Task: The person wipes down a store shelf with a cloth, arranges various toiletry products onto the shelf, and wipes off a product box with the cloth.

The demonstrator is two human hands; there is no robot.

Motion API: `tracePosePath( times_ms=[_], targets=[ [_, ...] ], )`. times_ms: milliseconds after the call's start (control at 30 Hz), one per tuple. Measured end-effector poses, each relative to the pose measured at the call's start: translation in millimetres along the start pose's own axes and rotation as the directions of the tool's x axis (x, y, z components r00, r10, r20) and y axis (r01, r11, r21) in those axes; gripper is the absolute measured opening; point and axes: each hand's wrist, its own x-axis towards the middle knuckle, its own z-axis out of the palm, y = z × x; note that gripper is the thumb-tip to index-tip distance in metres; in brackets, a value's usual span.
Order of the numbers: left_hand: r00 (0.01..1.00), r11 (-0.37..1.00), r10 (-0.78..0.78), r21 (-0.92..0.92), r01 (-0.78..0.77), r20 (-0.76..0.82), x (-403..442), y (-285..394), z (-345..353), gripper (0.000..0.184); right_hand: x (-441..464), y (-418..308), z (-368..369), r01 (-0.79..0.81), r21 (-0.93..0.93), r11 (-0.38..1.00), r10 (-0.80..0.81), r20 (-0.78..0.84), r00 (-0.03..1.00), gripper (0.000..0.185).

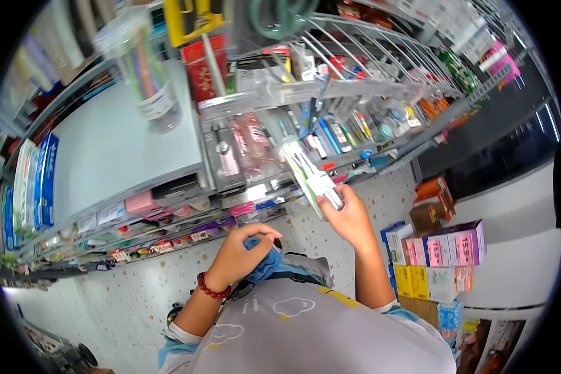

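My right hand (348,217) is closed around a clear plastic canister (305,171) with a white label and thin coloured sticks inside, perhaps pens. It is held tilted in front of the shelf. My left hand (242,250), with a red bead bracelet at the wrist, is closed on a crumpled blue cloth (265,260) close to my body. A similar clear canister (151,93) of coloured sticks stands on the grey shelf (100,149) to the left. Pink-tinted plastic packages (250,138) lie in the compartment behind the held canister.
Several pens and markers (336,134) fill the shelf compartments, behind a clear front strip (293,93). Blue and white boxes (45,181) stand at the left end of the shelf. Stacked cartons with pink price labels (442,249) are on the right. Speckled floor (131,311) lies below.
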Motion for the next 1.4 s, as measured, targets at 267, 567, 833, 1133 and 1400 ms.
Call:
tracePosePath(
  times_ms=[267,567,833,1133,1400],
  targets=[
    [0.98,0.994,-0.006,0.11,-0.016,0.199,35.3,2.6,16.8,0.028,-41.7,18.4,-25.5,0.039,0.043,0.998,-0.039,-0.001,0.999,0.052],
    [0.979,0.997,-0.03,0.07,0.016,0.202,25.2,20.1,20.2,0.042,-86.7,6.9,-11.4,0.442,-0.084,0.893,-0.435,0.096,0.895,0.076],
    [0.973,0.939,0.222,0.285,-0.194,-0.07,-48.9,57.1,-7.4,0.079,-38.4,-46.3,24.1,0.773,0.198,0.603,-0.789,0.294,0.54,0.092],
    [0.56,0.714,0.682,0.595,-0.369,-0.47,-94.3,136.8,-58.9,0.074,2.5,-186.9,87.8,0.861,0.418,0.291,-0.957,0.143,0.254,0.082],
    [0.683,0.755,0.552,0.634,-0.167,-0.478,-61.0,194.5,-79.1,0.061,30.0,-209.8,125.1,0.832,0.403,0.381,-0.92,0.081,0.383,0.072]
  ],
)
